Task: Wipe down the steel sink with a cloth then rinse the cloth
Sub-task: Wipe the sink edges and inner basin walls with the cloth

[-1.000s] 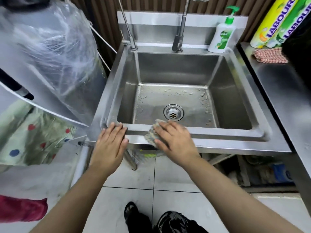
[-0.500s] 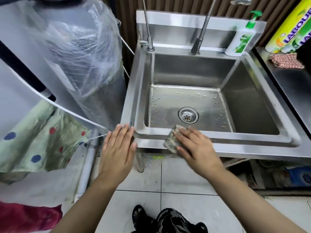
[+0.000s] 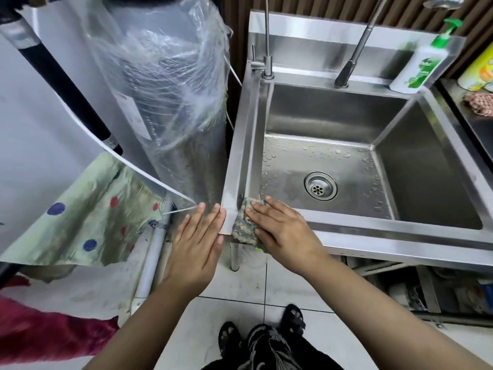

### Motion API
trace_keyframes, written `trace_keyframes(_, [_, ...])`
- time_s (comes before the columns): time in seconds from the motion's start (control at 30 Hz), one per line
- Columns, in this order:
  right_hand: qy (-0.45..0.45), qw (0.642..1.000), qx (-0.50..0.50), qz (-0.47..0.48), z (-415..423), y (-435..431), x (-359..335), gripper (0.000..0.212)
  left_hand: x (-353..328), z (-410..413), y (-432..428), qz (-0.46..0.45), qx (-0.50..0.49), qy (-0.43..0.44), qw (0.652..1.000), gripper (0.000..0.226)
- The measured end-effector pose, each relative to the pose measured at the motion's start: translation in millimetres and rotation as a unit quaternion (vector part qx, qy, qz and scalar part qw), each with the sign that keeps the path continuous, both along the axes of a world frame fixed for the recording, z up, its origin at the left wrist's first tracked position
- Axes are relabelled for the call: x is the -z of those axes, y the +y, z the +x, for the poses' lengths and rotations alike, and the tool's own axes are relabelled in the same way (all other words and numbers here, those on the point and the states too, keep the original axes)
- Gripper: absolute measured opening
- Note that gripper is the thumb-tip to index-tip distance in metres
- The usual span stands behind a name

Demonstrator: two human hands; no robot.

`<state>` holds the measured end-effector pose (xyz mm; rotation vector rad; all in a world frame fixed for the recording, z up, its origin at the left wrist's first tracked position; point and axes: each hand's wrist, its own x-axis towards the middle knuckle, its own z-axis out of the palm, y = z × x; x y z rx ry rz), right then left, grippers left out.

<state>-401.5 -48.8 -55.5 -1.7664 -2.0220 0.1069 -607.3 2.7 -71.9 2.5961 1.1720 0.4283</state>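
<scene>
The square stainless-steel sink (image 3: 333,228) on its legged stand takes up most of the view, its basin floor beaded with water around the round drain (image 3: 321,186). Just beside its left edge stands a tall grey cylinder wrapped in clear plastic film (image 3: 170,97). On the sink's back ledge, at the right corner, sits a white pump bottle with a green top (image 3: 418,68).

The right hand (image 3: 280,231) lies flat with fingers spread, pressing the mottled grey-green woven cloth (image 3: 244,227) onto the front rim at the near left corner. The left hand (image 3: 198,241) is empty and flat, fingers extended, just beside that corner's outer edge; whether it touches the steel I cannot tell.

The cloth looks soft, limp and probably damp, light enough to bunch under the palm. It should slide easily on wet steel, so a broad flat press suits wiping; for rinsing, gathering it in the fist would likely serve better.
</scene>
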Motion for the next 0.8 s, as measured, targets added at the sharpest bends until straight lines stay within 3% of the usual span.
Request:
trace_keyframes(0.23, [0.014,0.998,0.023,-0.055,-10.4,87.7,4.0,0.049,-5.0,-6.9,3.8,-0.063,-0.049,-0.066,0.995,0.055])
trace_keyframes(0.4, [0.002,0.987,0.06,-0.148,43.5,188.0,-6.2,0.049,-19.7,18.7,42.0,-0.046,0.107,-0.011,0.993,0.051])
trace_keyframes(0.67, [-0.012,0.984,-0.1,-0.147,60.7,141.4,-6.6,0.053,-33.8,46.5,95.4,-0.068,0.213,0.034,0.974,0.053])
trace_keyframes(0.8, [-0.028,0.986,-0.118,-0.113,91.9,196.9,0.0,0.057,-30.1,55.0,105.2,-0.074,0.198,0.045,0.976,0.049])
